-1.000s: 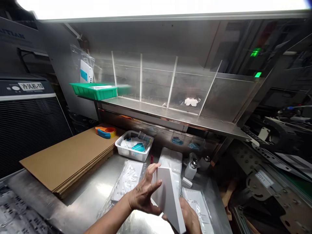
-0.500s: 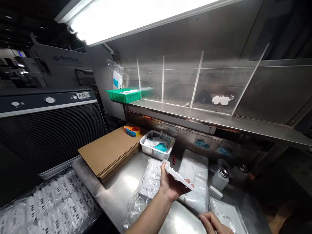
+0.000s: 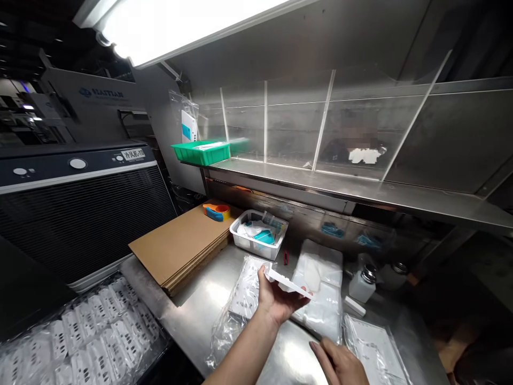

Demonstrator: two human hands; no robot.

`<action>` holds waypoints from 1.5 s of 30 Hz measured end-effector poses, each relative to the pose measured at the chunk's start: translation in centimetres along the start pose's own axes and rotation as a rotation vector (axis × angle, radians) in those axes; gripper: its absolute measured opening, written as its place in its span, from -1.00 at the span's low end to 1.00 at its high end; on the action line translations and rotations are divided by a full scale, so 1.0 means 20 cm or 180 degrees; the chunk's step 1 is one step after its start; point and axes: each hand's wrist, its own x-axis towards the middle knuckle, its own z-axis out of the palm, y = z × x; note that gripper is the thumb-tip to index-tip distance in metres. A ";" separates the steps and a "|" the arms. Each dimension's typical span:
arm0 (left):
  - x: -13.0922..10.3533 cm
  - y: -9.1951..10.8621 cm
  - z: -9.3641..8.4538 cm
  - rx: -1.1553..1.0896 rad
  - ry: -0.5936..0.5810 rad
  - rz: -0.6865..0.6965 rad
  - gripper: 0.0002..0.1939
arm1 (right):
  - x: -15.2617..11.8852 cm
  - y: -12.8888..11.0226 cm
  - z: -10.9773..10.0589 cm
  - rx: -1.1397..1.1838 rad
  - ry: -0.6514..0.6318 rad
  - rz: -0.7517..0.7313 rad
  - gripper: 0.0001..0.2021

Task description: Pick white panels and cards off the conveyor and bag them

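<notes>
My left hand (image 3: 276, 303) is closed around a thin white plastic panel (image 3: 289, 283), thumb at its left end and fingertips showing at its right edge. The panel is tilted above the steel table. My right hand (image 3: 340, 363) is at the lower edge, apart from the panel, with its fingers bent and close together; whether anything is in them is hidden. Beyond the left hand, white panels in clear plastic wrap (image 3: 245, 291) lie on the table. To the right is a stack of clear plastic bags (image 3: 320, 267). A bagged white panel (image 3: 374, 347) lies beside my right hand.
Cardboard sheets (image 3: 180, 246) carry a tape dispenser (image 3: 216, 212). Behind are a white basket (image 3: 256, 247) and a red cutter-like tool (image 3: 286, 258). Pump bottles (image 3: 363, 289) stand at right. A green tray (image 3: 202, 154) sits on the shelf (image 3: 280, 174). Bagged parts (image 3: 88, 331) fill the lower left.
My left hand has tilted the panel so it shows more edge-on. My right hand has moved left and slightly up, towards the left hand. The view has shifted a little.
</notes>
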 end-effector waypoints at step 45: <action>0.07 -0.25 -0.22 0.2581 -0.0806 -0.0111 -0.41 | 0.54 0.25 -0.13 0.1580 0.1071 0.0615 -0.65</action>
